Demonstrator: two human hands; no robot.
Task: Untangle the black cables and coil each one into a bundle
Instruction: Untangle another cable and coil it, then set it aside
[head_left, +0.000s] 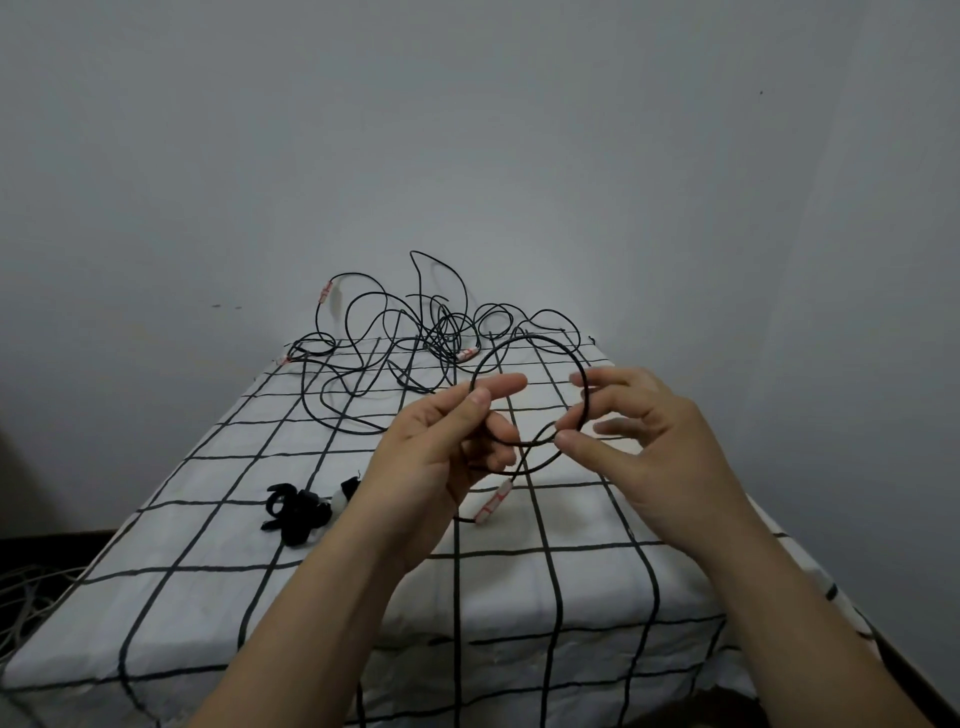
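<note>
A heap of tangled black cables (410, 338) lies at the far end of the table, some ends wrapped in white and red tape. Above the table's middle I hold one black cable loop (535, 340) between both hands. My left hand (441, 447) pinches the loop's left side between thumb and forefinger. My right hand (644, 441) grips its right side, fingers curled around the strand. The cable's taped end (493, 501) hangs below the loop, just over the cloth.
The table wears a white cloth with a black grid (260, 597), its front edge dropping toward me. A small pile of black fastening straps (298, 512) lies left of my left wrist. Pale cords (26, 597) lie on the floor at left. A grey wall stands behind.
</note>
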